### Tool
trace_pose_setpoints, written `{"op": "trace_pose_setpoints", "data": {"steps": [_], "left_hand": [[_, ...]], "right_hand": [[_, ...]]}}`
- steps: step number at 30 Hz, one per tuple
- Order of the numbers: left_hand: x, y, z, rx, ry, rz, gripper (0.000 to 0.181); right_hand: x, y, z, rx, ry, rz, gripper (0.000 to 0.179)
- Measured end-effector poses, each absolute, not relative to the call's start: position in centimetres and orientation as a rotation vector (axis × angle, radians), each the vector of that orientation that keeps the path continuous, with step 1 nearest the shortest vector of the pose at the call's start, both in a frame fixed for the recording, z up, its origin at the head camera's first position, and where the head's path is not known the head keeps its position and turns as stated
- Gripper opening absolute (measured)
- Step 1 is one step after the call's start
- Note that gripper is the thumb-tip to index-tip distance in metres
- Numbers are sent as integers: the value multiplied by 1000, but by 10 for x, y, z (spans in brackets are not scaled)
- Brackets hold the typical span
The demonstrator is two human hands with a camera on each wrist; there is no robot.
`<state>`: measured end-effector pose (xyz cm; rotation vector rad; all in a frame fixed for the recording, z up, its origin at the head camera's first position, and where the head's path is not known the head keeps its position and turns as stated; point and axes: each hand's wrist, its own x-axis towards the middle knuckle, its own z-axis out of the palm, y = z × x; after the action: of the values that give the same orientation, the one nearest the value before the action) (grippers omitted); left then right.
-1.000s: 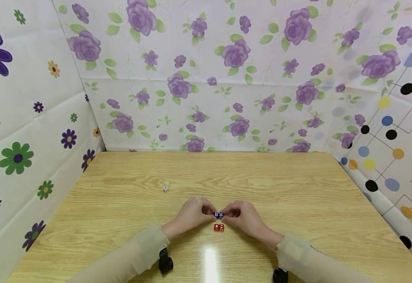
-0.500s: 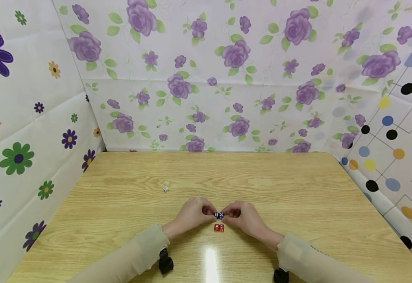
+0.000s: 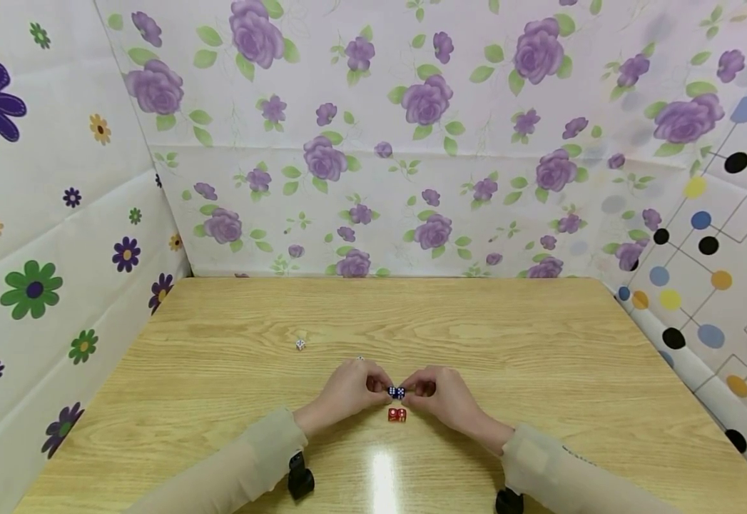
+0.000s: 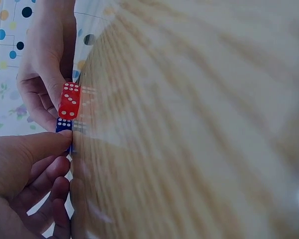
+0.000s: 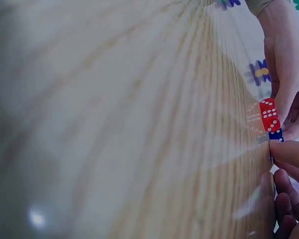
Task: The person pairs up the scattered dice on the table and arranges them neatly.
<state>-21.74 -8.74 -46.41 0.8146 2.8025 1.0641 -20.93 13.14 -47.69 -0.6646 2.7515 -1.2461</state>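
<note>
Two dark blue dice stand side by side on the table, the left one [image 3: 392, 392] touching or almost touching the right one [image 3: 401, 392]. My left hand [image 3: 350, 387] pinches the left blue die between thumb and fingers. From the other side, my right hand [image 3: 448, 397] pinches the right blue die. Just nearer to me, a pair of red dice [image 3: 397, 415] sits side by side, apart from the blue pair. In the left wrist view a red die [image 4: 70, 101] partly hides the blue dice [image 4: 64, 124] behind it; the right wrist view also shows red [image 5: 270, 115] in front of blue.
A white die [image 3: 300, 345] lies farther back on the left. Another white die [image 3: 360, 358] shows only its top behind my left hand. The wooden table [image 3: 508, 321] ends at a patterned cloth wall [image 3: 399, 214] at the back, with more cloth at both sides.
</note>
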Motion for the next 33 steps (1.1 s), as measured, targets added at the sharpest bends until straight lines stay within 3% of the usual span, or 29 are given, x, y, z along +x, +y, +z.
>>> {"op": "trace_pose_setpoints", "data": {"steps": [20, 33], "left_hand": [[-217, -88, -462, 819, 2783, 1084, 12], [-226, -105, -453, 801, 2556, 1261, 26]], "right_hand": [[-209, 131, -476, -668, 2759, -1230, 12], [-209, 132, -477, -655, 2731, -1231, 12]]}}
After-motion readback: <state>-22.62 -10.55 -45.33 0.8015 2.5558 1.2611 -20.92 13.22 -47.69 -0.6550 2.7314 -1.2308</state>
